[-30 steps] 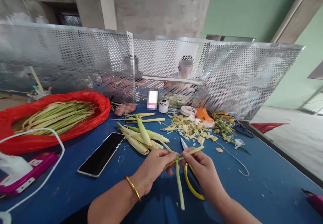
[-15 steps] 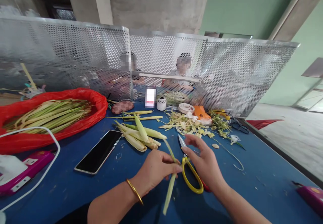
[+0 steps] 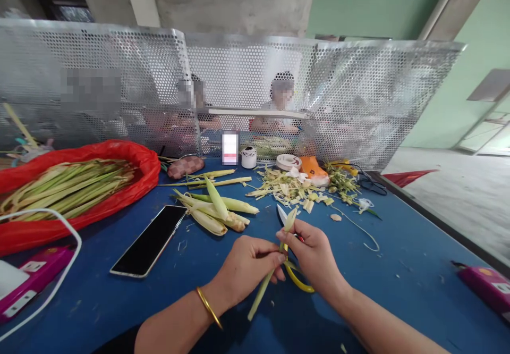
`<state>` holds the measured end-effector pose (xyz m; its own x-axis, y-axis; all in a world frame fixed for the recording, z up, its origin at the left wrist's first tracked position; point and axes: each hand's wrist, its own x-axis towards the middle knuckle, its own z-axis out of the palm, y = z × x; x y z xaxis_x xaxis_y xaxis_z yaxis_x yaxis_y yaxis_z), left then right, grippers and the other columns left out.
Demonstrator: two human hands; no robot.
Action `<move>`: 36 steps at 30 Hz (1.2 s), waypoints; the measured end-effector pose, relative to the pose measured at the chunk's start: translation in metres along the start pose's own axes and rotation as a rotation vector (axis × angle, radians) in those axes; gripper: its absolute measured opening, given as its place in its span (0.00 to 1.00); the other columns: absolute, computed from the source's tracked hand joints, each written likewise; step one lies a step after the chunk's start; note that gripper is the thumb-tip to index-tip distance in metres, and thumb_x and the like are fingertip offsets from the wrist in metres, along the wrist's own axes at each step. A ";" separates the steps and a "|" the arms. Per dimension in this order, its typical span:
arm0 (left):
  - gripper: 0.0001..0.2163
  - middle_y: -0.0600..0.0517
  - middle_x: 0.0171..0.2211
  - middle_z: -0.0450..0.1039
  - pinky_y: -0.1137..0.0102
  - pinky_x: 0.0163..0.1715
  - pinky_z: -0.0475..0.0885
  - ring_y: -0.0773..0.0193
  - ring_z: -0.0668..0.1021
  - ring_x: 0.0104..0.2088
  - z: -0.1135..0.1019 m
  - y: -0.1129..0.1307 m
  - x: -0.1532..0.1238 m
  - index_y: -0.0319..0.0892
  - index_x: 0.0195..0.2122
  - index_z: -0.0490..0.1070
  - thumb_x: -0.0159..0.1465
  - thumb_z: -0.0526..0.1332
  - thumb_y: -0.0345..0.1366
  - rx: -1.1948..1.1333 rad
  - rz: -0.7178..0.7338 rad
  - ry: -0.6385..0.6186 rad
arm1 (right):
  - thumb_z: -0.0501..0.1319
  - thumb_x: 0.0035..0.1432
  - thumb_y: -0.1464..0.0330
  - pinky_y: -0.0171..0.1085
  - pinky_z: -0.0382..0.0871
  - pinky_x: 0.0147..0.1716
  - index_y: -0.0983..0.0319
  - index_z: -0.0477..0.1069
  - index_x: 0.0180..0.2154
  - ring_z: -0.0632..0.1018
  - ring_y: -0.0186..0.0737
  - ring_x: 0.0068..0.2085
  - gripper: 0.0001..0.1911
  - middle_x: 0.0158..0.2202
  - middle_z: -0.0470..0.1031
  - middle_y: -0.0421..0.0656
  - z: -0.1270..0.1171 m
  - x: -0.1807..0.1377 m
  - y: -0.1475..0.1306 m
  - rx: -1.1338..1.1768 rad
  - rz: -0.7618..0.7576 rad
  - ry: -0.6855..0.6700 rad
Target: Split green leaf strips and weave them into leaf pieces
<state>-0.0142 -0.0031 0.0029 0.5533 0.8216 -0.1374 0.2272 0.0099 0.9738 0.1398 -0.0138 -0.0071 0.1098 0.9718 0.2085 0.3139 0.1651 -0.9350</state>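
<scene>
A narrow pale green leaf strip (image 3: 260, 296) runs between my two hands. My left hand (image 3: 249, 263), with a gold bangle on the wrist, is closed on its middle, the lower end pointing down toward me. My right hand (image 3: 319, 255) pinches the strip's upper part between thumb and fingers, close to the left fingertips. Under the right hand lie yellow-handled scissors (image 3: 300, 282) on the blue table; the hand hides much of them, though part of the blade shows beyond it. Beyond my left hand lies a small pile of husk-like green leaves (image 3: 217, 205).
A black phone (image 3: 149, 241) lies left, near a red bag (image 3: 145, 170) full of long leaves and a purple power strip (image 3: 35, 274). Trimmings (image 3: 279, 186), a tape roll (image 3: 289, 162) and a white jar (image 3: 249, 157) sit before a perforated metal screen (image 3: 247, 72). People sit behind it.
My right hand has closed from a loose, open pose onto the strip's upper part. The strip's top now stands up beside the right fingers, over the scissors. The view has shifted slightly.
</scene>
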 end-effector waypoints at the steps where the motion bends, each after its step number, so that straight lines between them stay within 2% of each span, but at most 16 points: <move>1: 0.14 0.49 0.23 0.76 0.72 0.28 0.69 0.64 0.75 0.24 0.001 0.001 -0.002 0.37 0.26 0.77 0.59 0.57 0.40 0.043 0.023 0.013 | 0.61 0.53 0.63 0.32 0.59 0.25 0.61 0.64 0.20 0.65 0.33 0.24 0.14 0.19 0.65 0.36 0.001 0.000 0.001 0.012 0.008 0.012; 6: 0.15 0.51 0.20 0.75 0.74 0.24 0.63 0.66 0.73 0.21 0.003 0.003 -0.007 0.38 0.22 0.77 0.60 0.57 0.38 0.252 0.031 0.033 | 0.61 0.52 0.64 0.32 0.58 0.21 0.61 0.63 0.20 0.65 0.31 0.21 0.13 0.17 0.63 0.34 0.007 -0.001 0.006 0.075 0.057 -0.005; 9: 0.14 0.50 0.21 0.76 0.73 0.25 0.64 0.65 0.74 0.22 0.003 0.002 -0.005 0.38 0.22 0.77 0.58 0.60 0.40 0.153 -0.003 0.052 | 0.60 0.55 0.63 0.32 0.61 0.23 0.61 0.65 0.21 0.67 0.33 0.22 0.13 0.18 0.66 0.35 0.004 0.004 0.007 0.045 0.036 -0.047; 11: 0.14 0.48 0.24 0.78 0.72 0.28 0.66 0.63 0.76 0.25 0.002 0.003 -0.003 0.38 0.27 0.79 0.57 0.62 0.44 -0.040 -0.053 0.080 | 0.59 0.57 0.63 0.34 0.65 0.29 0.61 0.70 0.28 0.72 0.37 0.29 0.10 0.25 0.72 0.39 -0.005 0.007 0.003 -0.084 -0.099 -0.003; 14: 0.17 0.47 0.26 0.79 0.71 0.33 0.68 0.63 0.77 0.28 -0.002 0.006 0.001 0.37 0.36 0.79 0.58 0.61 0.48 -0.312 -0.111 0.132 | 0.58 0.60 0.65 0.40 0.63 0.43 0.59 0.72 0.38 0.74 0.43 0.41 0.07 0.38 0.76 0.44 -0.021 0.006 -0.007 -0.347 -0.423 0.224; 16: 0.18 0.46 0.28 0.79 0.70 0.35 0.68 0.62 0.78 0.31 -0.005 0.009 0.002 0.37 0.39 0.78 0.59 0.61 0.47 -0.414 -0.117 0.175 | 0.56 0.62 0.67 0.39 0.61 0.42 0.60 0.71 0.33 0.75 0.40 0.37 0.07 0.33 0.76 0.43 -0.027 0.002 -0.015 -0.445 -0.586 0.302; 17: 0.17 0.46 0.28 0.79 0.71 0.35 0.68 0.62 0.78 0.31 -0.006 0.009 0.003 0.37 0.39 0.78 0.58 0.62 0.46 -0.448 -0.114 0.200 | 0.55 0.63 0.68 0.38 0.61 0.39 0.60 0.70 0.29 0.74 0.38 0.33 0.10 0.29 0.75 0.41 -0.028 -0.001 -0.019 -0.472 -0.624 0.281; 19: 0.16 0.47 0.28 0.79 0.72 0.34 0.68 0.63 0.78 0.31 -0.009 0.009 0.004 0.37 0.38 0.78 0.57 0.63 0.44 -0.489 -0.095 0.225 | 0.56 0.63 0.66 0.36 0.60 0.33 0.59 0.68 0.25 0.72 0.35 0.27 0.13 0.24 0.73 0.39 -0.025 -0.006 -0.022 -0.508 -0.606 0.148; 23: 0.15 0.50 0.28 0.79 0.74 0.33 0.68 0.65 0.78 0.30 -0.010 0.007 0.006 0.37 0.39 0.77 0.52 0.69 0.38 -0.497 -0.062 0.246 | 0.61 0.58 0.62 0.33 0.58 0.27 0.59 0.66 0.21 0.73 0.35 0.25 0.15 0.22 0.72 0.37 -0.007 -0.011 -0.015 -0.576 -0.359 -0.155; 26: 0.15 0.51 0.27 0.79 0.74 0.33 0.69 0.65 0.78 0.31 -0.009 0.007 0.007 0.38 0.40 0.76 0.49 0.70 0.32 -0.464 -0.058 0.309 | 0.58 0.61 0.65 0.33 0.57 0.25 0.60 0.64 0.21 0.72 0.35 0.25 0.16 0.22 0.71 0.37 0.002 -0.011 -0.007 -0.596 -0.296 -0.236; 30: 0.11 0.53 0.24 0.78 0.76 0.27 0.67 0.69 0.75 0.25 -0.008 0.005 0.007 0.37 0.37 0.77 0.50 0.68 0.30 -0.462 -0.037 0.374 | 0.51 0.66 0.70 0.33 0.56 0.28 0.60 0.64 0.24 0.71 0.34 0.26 0.16 0.24 0.70 0.39 0.002 -0.013 -0.007 -0.634 -0.449 -0.236; 33: 0.11 0.55 0.20 0.75 0.77 0.23 0.63 0.71 0.73 0.22 -0.007 0.002 0.007 0.37 0.36 0.77 0.50 0.67 0.29 -0.453 -0.069 0.397 | 0.50 0.65 0.72 0.35 0.57 0.31 0.61 0.64 0.26 0.71 0.35 0.27 0.14 0.24 0.70 0.39 0.003 -0.017 -0.009 -0.681 -0.593 -0.252; 36: 0.13 0.54 0.21 0.75 0.77 0.22 0.61 0.71 0.72 0.21 -0.009 0.001 0.008 0.37 0.39 0.77 0.50 0.66 0.30 -0.439 -0.116 0.375 | 0.50 0.65 0.72 0.36 0.56 0.32 0.61 0.64 0.26 0.71 0.35 0.27 0.14 0.24 0.70 0.40 0.002 -0.019 -0.009 -0.718 -0.644 -0.260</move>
<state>-0.0171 0.0085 0.0041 0.2055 0.9456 -0.2521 -0.1279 0.2813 0.9510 0.1326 -0.0331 -0.0033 -0.4644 0.7537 0.4651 0.7461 0.6159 -0.2531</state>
